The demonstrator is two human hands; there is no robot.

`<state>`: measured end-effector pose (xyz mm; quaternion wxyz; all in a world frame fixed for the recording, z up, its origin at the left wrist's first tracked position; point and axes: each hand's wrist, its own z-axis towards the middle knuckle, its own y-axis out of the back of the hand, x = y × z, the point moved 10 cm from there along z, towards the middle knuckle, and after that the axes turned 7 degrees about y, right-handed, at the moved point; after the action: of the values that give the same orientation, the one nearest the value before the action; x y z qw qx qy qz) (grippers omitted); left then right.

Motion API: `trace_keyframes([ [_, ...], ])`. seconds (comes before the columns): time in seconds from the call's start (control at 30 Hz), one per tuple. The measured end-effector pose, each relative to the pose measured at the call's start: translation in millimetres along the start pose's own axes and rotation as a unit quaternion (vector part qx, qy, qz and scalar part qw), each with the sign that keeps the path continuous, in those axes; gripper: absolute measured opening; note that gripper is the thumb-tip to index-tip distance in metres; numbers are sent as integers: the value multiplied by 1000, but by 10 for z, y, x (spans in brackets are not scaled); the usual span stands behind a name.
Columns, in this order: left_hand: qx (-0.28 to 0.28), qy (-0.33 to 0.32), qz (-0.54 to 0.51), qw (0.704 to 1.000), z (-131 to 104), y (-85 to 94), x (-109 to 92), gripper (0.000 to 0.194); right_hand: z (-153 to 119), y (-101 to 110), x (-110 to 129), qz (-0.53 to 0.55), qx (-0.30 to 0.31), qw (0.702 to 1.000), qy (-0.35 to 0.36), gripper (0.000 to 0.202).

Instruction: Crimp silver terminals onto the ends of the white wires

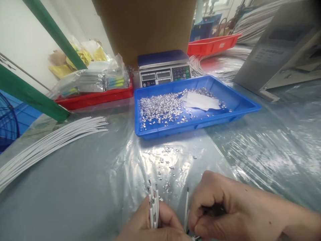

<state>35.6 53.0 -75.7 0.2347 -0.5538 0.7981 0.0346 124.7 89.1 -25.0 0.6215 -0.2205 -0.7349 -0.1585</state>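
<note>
My left hand (152, 226) at the bottom edge grips a small bunch of white cables (153, 201), their stripped tips pointing up. Beside it, my right hand (218, 207) pinches a single white cable (186, 206) with a dark tip. Small loose metal terminals (168, 165) lie scattered on the plastic-covered table just beyond both hands. Farther back stands a blue tray (244, 107) with a heap of the same shiny terminals (160, 108) and a white sheet (202, 101).
A long bundle of white cables (50, 140) lies at the left. Behind the blue tray are a digital scale (164, 68), a red tray with bagged items (92, 97), a cardboard box (145, 23), another red tray (213, 43) and a grey machine (278, 47).
</note>
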Motion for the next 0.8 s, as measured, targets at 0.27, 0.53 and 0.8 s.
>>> trace_keyframes([
  [0.27, 74, -74, 26, 994, 170, -64, 22, 31, 19, -26, -68, 64, 19, 998, -14, 16],
  [0.53, 81, -86, 13, 993, 119, -95, 41, 33, 45, -67, -154, 68, 34, 996, -43, 13],
  [0.8, 39, -76, 0, 996, 104, -70, 84, 29, 67, -116, -66, -12, 48, 999, -14, 20],
])
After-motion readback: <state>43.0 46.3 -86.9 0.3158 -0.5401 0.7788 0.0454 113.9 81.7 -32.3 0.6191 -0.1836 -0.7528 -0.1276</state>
